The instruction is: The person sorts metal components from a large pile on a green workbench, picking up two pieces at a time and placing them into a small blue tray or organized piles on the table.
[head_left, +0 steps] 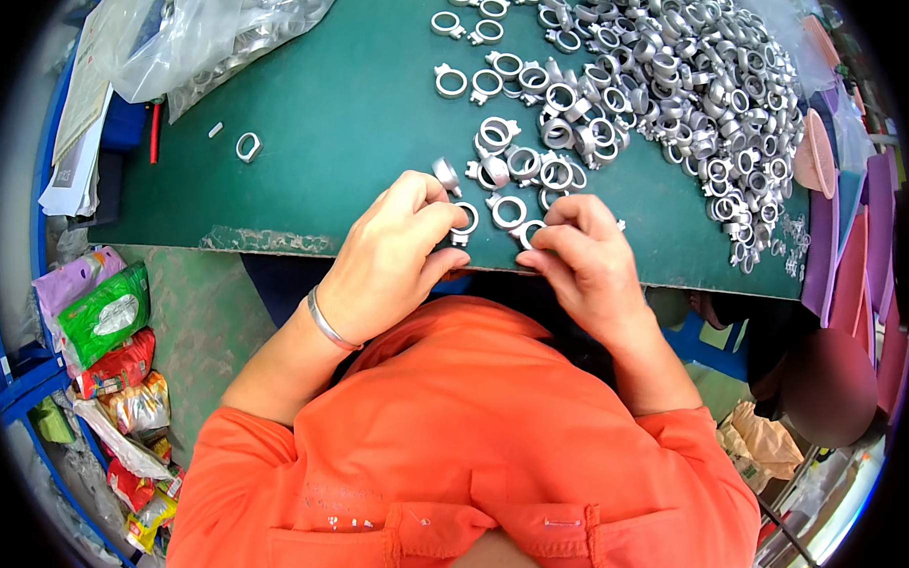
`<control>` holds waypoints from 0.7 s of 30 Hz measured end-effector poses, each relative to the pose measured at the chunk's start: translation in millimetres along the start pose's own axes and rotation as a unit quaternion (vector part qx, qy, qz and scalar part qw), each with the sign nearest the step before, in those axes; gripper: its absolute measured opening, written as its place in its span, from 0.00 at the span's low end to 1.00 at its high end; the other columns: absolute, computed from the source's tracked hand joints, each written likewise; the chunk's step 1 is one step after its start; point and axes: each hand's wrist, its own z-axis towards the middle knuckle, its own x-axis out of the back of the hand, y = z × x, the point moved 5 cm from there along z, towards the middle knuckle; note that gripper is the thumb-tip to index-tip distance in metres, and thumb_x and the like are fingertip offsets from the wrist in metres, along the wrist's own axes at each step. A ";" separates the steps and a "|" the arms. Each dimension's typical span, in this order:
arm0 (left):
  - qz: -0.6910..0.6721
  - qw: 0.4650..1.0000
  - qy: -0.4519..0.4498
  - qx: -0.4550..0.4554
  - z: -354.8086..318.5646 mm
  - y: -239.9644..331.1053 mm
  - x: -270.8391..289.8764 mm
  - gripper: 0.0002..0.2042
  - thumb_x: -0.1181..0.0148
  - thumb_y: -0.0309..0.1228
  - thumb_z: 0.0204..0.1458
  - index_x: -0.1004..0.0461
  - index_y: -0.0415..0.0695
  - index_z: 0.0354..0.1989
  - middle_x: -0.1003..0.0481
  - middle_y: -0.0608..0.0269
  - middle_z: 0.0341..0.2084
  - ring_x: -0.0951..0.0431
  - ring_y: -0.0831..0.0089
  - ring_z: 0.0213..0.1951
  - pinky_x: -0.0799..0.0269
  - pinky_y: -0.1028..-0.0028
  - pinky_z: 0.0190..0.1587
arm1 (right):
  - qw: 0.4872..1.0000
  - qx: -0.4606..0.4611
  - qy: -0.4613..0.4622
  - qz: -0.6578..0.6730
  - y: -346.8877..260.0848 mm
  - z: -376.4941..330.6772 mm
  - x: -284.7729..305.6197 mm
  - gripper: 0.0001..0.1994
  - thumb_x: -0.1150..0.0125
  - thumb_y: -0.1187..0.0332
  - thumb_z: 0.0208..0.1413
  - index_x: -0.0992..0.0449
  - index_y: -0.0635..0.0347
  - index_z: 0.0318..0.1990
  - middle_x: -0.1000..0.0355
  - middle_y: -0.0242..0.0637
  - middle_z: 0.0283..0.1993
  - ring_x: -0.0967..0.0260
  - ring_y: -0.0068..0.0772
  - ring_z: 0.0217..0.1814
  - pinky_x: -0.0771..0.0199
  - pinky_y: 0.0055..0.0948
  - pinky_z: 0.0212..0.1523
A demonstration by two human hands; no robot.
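Sorting these, I think: my left hand (pixel 393 251) pinches a metal ring (pixel 463 222), right hand (pixel 584 264) pinches another ring (pixel 529 231) at the desk (pixel 349 117) edge, next grab from the pile (pixel 668 86) just ahead.

green pouch (pixel 105 316) lower left, clear bag (pixel 181 38) top left

Ring clamps (pixel 658 87) were shiny cast metal; tabletop (pixel 348 107) matt green, smooth; bag (pixel 195 33) clear glossy plastic; shirt (pixel 460 434) orange cloth.
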 end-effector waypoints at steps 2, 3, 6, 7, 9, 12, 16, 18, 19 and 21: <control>0.005 1.000 -0.004 -0.016 -2.3 -1.7 1.0 0.14 0.32 0.19 0.36 0.27 0.38 0.34 0.33 0.58 0.34 0.28 0.66 0.32 0.29 0.73 0.33 | 0.998 -0.025 0.005 0.060 2.7 0.1 6.8 0.09 0.31 0.75 0.39 0.26 0.62 0.29 0.31 0.39 0.35 0.32 0.38 0.36 0.31 0.30 0.35; 0.012 1.000 -0.002 -0.021 -2.0 -2.7 0.4 0.14 0.33 0.19 0.36 0.27 0.38 0.34 0.32 0.59 0.34 0.28 0.66 0.32 0.29 0.74 0.33 | 0.995 -0.039 0.001 0.088 5.5 -0.8 9.5 0.08 0.31 0.75 0.40 0.25 0.62 0.29 0.30 0.39 0.36 0.31 0.35 0.35 0.30 0.28 0.35; -0.050 0.999 0.002 0.001 -6.2 -5.0 -1.1 0.12 0.35 0.17 0.38 0.26 0.38 0.33 0.32 0.59 0.34 0.27 0.69 0.33 0.28 0.76 0.34 | 0.957 -0.124 -0.005 0.264 15.4 -6.8 7.0 0.05 0.34 0.78 0.46 0.25 0.66 0.30 0.28 0.38 0.40 0.30 0.21 0.34 0.28 0.21 0.33; -0.084 0.996 0.004 0.013 -6.3 -5.8 -1.1 0.11 0.36 0.16 0.39 0.26 0.38 0.33 0.32 0.59 0.35 0.26 0.71 0.34 0.28 0.77 0.35 | 0.928 -0.150 0.002 0.340 17.9 -9.4 3.9 0.05 0.35 0.79 0.47 0.25 0.67 0.31 0.29 0.39 0.41 0.30 0.22 0.36 0.27 0.22 0.35; -0.257 0.963 0.010 0.075 -11.4 -10.8 -7.5 0.09 0.38 0.14 0.42 0.27 0.36 0.33 0.32 0.58 0.39 0.27 0.75 0.36 0.27 0.78 0.38 | 0.881 -0.144 0.007 0.450 13.3 -8.4 -2.2 0.04 0.38 0.81 0.49 0.26 0.68 0.33 0.29 0.41 0.42 0.29 0.24 0.38 0.26 0.23 0.38; -0.488 0.865 0.021 0.113 -15.9 -11.5 -15.2 0.06 0.39 0.17 0.46 0.27 0.35 0.33 0.31 0.56 0.43 0.27 0.76 0.36 0.27 0.77 0.40 | 0.830 -0.127 -0.012 0.543 10.0 -6.7 -10.1 0.06 0.41 0.83 0.50 0.27 0.70 0.36 0.29 0.44 0.44 0.29 0.27 0.41 0.25 0.25 0.42; -0.644 0.743 -0.020 0.181 -22.2 -15.3 -26.7 0.05 0.46 0.24 0.55 0.29 0.38 0.39 0.28 0.53 0.40 0.26 0.75 0.35 0.27 0.79 0.37 | 0.755 -0.162 -0.046 0.633 9.2 -6.6 -18.7 0.08 0.46 0.76 0.57 0.31 0.70 0.44 0.28 0.49 0.42 0.27 0.30 0.37 0.23 0.27 0.39; -0.718 0.656 -0.022 0.233 -25.2 -16.1 -30.8 0.08 0.48 0.26 0.57 0.31 0.38 0.43 0.27 0.53 0.39 0.26 0.74 0.33 0.27 0.78 0.35 | 0.729 -0.183 -0.062 0.657 7.6 -5.1 -20.9 0.11 0.49 0.71 0.60 0.33 0.68 0.47 0.27 0.51 0.39 0.27 0.31 0.32 0.23 0.26 0.33; -0.750 0.608 -0.022 0.257 -26.5 -16.2 -33.0 0.09 0.49 0.26 0.58 0.32 0.38 0.45 0.26 0.52 0.38 0.25 0.74 0.33 0.27 0.78 0.35 | 0.708 -0.185 -0.072 0.677 8.3 -5.1 -22.5 0.11 0.49 0.71 0.60 0.33 0.68 0.47 0.27 0.52 0.39 0.27 0.30 0.32 0.23 0.25 0.31; -0.753 0.604 -0.020 0.259 -28.6 -18.9 -36.2 0.12 0.50 0.28 0.59 0.34 0.38 0.49 0.26 0.51 0.37 0.25 0.73 0.31 0.27 0.77 0.31 | 0.664 -0.190 -0.094 0.717 10.3 -6.6 -26.3 0.10 0.49 0.72 0.60 0.32 0.68 0.46 0.27 0.53 0.39 0.27 0.30 0.31 0.23 0.24 0.29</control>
